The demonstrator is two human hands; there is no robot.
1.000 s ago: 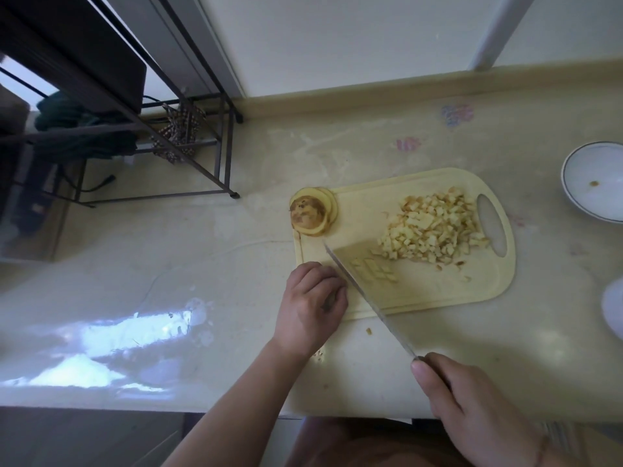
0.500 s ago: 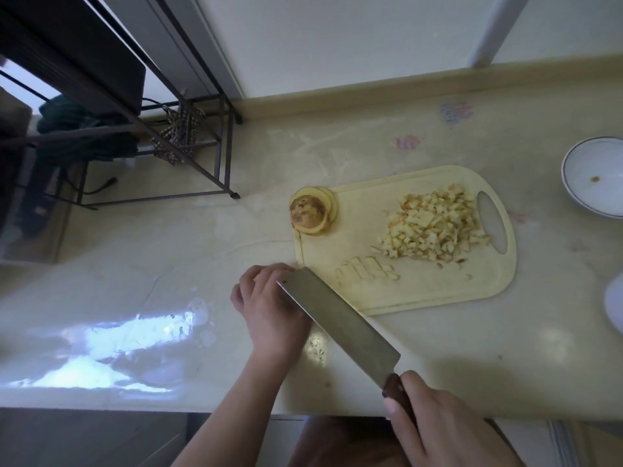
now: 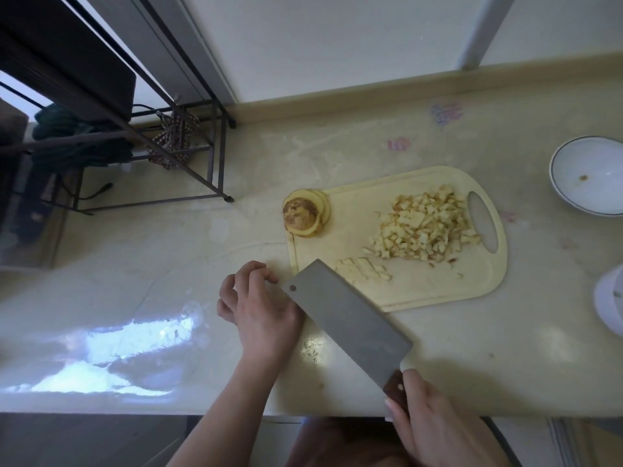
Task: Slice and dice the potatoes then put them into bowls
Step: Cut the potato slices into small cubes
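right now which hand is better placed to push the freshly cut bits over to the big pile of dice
Right. The right hand grips the cleaver, whose blade tip lies beside the freshly cut bits on the board. The left hand is off the board, over the counter, loosely curled.

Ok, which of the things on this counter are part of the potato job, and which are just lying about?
Job:
cleaver in right hand
left hand
cutting board
diced potato pile
fresh-cut strips
potato slices stack
white bowl

Lying about:
wire rack
beaded item
white object at right edge
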